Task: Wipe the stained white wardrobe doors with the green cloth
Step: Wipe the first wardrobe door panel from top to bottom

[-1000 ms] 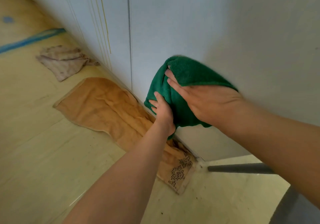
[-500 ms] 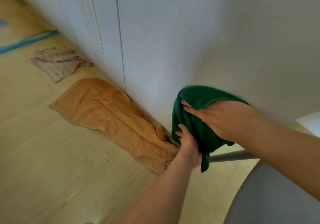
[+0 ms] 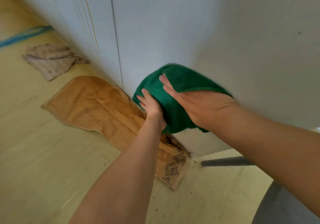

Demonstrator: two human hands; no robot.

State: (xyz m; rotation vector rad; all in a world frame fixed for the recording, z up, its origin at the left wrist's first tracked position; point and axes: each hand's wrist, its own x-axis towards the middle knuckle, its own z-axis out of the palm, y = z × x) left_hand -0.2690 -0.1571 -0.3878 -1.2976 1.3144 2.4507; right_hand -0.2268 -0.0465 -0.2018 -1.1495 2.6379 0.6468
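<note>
Green cloth [image 3: 174, 92] now higher on wardrobe door [image 3: 190, 33] — right hand [image 3: 199, 106] flat atop, left hand [image 3: 151, 105] gripping its edge

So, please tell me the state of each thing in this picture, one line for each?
Green cloth: bunched, pressed flat against the door.
Wardrobe door: closed; yellowish drip streaks further left.
Right hand: fingers straight, pressing the cloth.
Left hand: fingers curled on the cloth's lower edge.
Orange towel: spread on the floor along the wardrobe.
Rag: crumpled, stained, on the floor.
</note>
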